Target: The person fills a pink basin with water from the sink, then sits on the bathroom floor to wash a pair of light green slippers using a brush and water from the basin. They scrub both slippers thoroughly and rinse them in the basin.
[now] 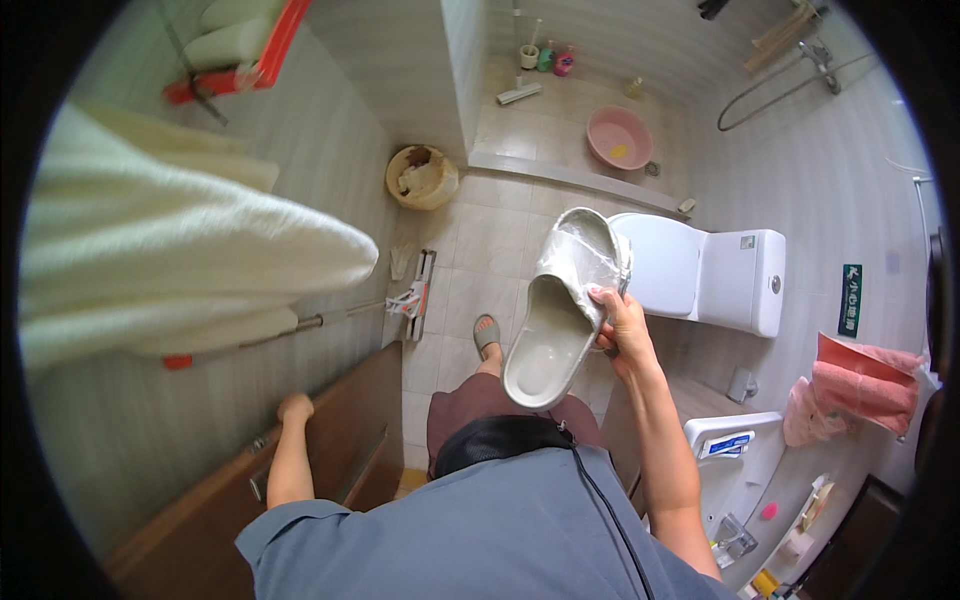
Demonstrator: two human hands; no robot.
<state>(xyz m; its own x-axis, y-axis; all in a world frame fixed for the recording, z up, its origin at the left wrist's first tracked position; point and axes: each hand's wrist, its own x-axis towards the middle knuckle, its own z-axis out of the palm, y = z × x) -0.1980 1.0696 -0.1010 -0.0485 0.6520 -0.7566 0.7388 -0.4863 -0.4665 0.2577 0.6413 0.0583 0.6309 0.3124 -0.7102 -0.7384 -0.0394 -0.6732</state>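
My right hand [621, 322] grips a pair of light grey slide slippers [555, 337] by their straps, raised in front of me. Their straps look wet and shiny. One slipper lies largely behind the other, so part of it is hidden. My left hand [295, 406] rests at the edge of the brown wooden door [337, 420], near its metal handle; its fingers are mostly hidden. On the tiled floor, my visible foot wears a grey slipper [486, 334].
A white toilet [664, 262] stands right of the held slippers, with a washbasin [735, 480] nearer me. A waste bin [422, 178] and a flat mop [420, 296] are at the left wall. A raised sill [577, 182] bounds the shower area, where a pink basin [619, 138] sits. Towels [187, 247] hang left.
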